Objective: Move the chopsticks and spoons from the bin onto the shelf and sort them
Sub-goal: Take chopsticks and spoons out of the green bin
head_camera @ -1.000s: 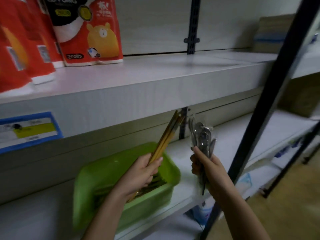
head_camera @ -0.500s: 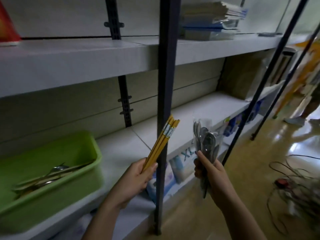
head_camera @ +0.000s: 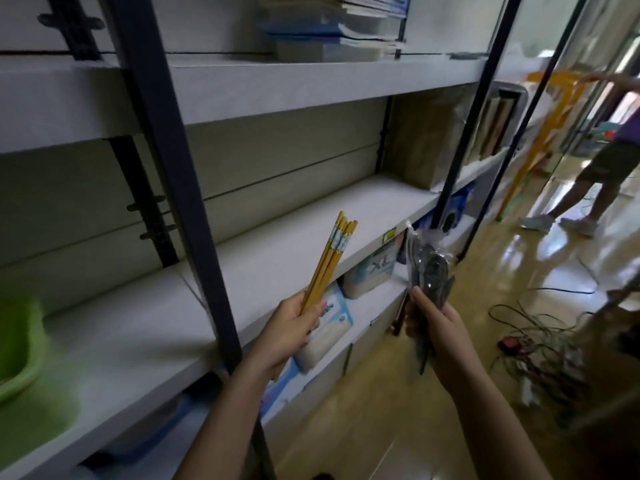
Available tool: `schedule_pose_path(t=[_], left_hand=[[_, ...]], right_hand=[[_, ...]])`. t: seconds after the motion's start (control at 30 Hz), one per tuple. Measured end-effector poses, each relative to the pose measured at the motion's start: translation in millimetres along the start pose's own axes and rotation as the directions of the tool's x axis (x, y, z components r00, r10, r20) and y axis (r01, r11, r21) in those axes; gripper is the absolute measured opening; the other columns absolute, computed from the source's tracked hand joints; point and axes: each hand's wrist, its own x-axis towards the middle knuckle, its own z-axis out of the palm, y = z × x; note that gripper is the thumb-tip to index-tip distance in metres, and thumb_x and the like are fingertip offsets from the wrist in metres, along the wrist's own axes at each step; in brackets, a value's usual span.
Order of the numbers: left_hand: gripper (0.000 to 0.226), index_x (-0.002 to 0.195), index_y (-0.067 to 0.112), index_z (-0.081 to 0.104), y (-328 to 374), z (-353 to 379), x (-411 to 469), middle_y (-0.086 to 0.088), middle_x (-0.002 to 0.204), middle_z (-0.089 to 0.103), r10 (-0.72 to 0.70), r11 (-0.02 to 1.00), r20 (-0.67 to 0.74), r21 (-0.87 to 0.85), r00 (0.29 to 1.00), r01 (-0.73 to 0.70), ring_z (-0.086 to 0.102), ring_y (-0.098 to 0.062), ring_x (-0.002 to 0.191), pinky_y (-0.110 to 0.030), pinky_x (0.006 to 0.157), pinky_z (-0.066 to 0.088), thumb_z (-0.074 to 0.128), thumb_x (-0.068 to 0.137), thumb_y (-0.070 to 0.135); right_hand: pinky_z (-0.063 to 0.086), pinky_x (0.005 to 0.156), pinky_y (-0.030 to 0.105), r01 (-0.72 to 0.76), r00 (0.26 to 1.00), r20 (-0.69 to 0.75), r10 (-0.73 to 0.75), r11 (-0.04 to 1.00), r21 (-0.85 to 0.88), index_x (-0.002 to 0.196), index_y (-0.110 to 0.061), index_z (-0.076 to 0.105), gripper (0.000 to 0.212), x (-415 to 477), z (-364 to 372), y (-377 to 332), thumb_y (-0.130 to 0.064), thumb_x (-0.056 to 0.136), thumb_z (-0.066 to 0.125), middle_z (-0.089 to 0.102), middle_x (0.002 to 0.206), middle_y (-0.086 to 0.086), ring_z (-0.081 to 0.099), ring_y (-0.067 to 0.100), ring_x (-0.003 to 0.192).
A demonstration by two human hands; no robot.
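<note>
Yellow chopsticks [head_camera: 329,259] upright in left hand [head_camera: 289,329]; right hand [head_camera: 438,327] grips spoons [head_camera: 429,268].

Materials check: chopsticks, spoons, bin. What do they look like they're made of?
Chopsticks in the left hand: likely bamboo or wood, matte yellow-tan, printed bands near the top. Spoons in the right hand: probably metal, dark grey with a sheen, inside clear crinkly plastic wrap. Bin: green plastic, smooth rounded rim, only its corner visible.

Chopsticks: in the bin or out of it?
Out: the left hand holds the chopsticks above the shelf, away from the bin.
</note>
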Motion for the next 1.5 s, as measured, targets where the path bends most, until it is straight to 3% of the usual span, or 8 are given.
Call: schedule_pose_path(t=[0.3,0.63,0.77,0.93,1.07,1.3,1.4,1.5], left_hand=[[0.021,0.082,0.015,0.051,11.0,27.6,131.1,0.004,0.057,0.037,0.004,1.0,-0.055,-0.012,0.998,-0.005,0.029,-0.002,0.037,-0.015,0.036,0.025,0.045,0.096,0.029],[0.021,0.081,0.016,0.051,15.4,16.6,244.7,0.003,0.059,0.039,-0.051,0.999,-0.257,-0.003,0.965,0.052,0.029,-0.004,0.038,-0.016,0.036,0.024,0.043,0.097,0.027],[0.021,0.079,0.016,0.051,10.6,8.6,273.4,0.003,0.059,0.039,-0.084,0.996,-0.38,-0.011,0.921,0.086,0.029,-0.001,0.034,-0.014,0.035,0.024,0.044,0.097,0.025],[0.021,0.078,0.015,0.049,-0.6,7.1,303.9,0.002,0.058,0.039,-0.14,0.99,-0.582,-0.098,0.801,0.102,0.03,0.0,0.032,-0.013,0.033,0.024,0.043,0.097,0.022],[0.02,0.079,0.012,0.046,-14.0,11.1,320.5,0.001,0.059,0.038,-0.202,0.979,-0.7,-0.147,0.685,0.139,0.029,-0.005,0.038,-0.014,0.033,0.023,0.044,0.097,0.022],[0.023,0.075,0.012,0.048,-57.1,9.2,347.4,-0.004,0.063,0.045,-0.273,0.945,-0.857,-0.152,0.437,0.291,0.038,-0.014,0.05,-0.024,0.046,0.03,0.045,0.096,0.018],[0.023,0.077,0.012,0.052,-71.6,5.4,355.9,-0.004,0.064,0.05,-0.249,0.897,-0.912,-0.09,0.327,0.433,0.047,-0.018,0.056,-0.025,0.051,0.036,0.045,0.096,0.022],[0.026,0.086,0.006,0.06,-79.3,1.0,360.8,-0.007,0.072,0.057,-0.153,0.768,-0.959,0.036,0.238,0.639,0.055,-0.022,0.066,-0.028,0.059,0.043,0.045,0.096,0.026]], right_hand=[[0.036,0.056,0.025,0.002,1.0,0.0,-0.002,1.0,0.008,0.085,-0.009,0.052,0.017,129.0,-30.9,-18.6,-0.023,0.093,0.05,0.046,0.064,0.001,0.042,0.012,0.056],[0.036,0.052,0.022,-0.039,0.991,0.133,0.036,0.999,0.023,0.079,-0.014,0.051,0.016,277.8,-18.4,-34.4,-0.022,0.093,0.051,0.046,0.062,-0.001,0.043,0.007,0.05],[0.039,0.055,0.021,-0.087,0.977,0.196,0.089,0.996,-0.022,0.091,-0.009,0.053,0.011,332.5,-9.4,-37.6,-0.018,0.093,0.049,0.05,0.067,0.003,0.045,0.011,0.058],[0.03,0.051,0.026,-0.098,0.949,0.291,0.124,0.99,-0.102,0.083,-0.009,0.051,0.01,412.4,10.4,-33.4,-0.011,0.092,0.046,0.049,0.067,0.006,0.041,0.013,0.054],[0.035,0.048,0.021,-0.071,0.914,0.379,0.142,0.978,-0.196,0.08,-0.009,0.049,0.011,467.0,25.4,-22.2,-0.006,0.09,0.046,0.05,0.069,0.006,0.04,0.013,0.053],[0.037,0.052,0.025,-0.004,0.846,0.49,0.212,0.92,-0.391,0.082,-0.006,0.052,0.008,532.4,50.3,5.1,-0.005,0.089,0.05,0.049,0.063,0.007,0.043,0.017,0.054],[0.039,0.056,0.029,0.061,0.842,0.489,0.229,0.859,-0.508,0.093,-0.003,0.054,0.011,552.1,60.9,20.0,-0.01,0.085,0.052,0.054,0.067,0.008,0.048,0.02,0.058],[0.04,0.07,0.033,0.133,0.859,0.45,0.245,0.742,-0.657,0.109,-0.002,0.05,0.028,566.4,66.5,29.2,-0.019,0.086,0.054,0.059,0.092,0.016,0.052,0.028,0.08]])
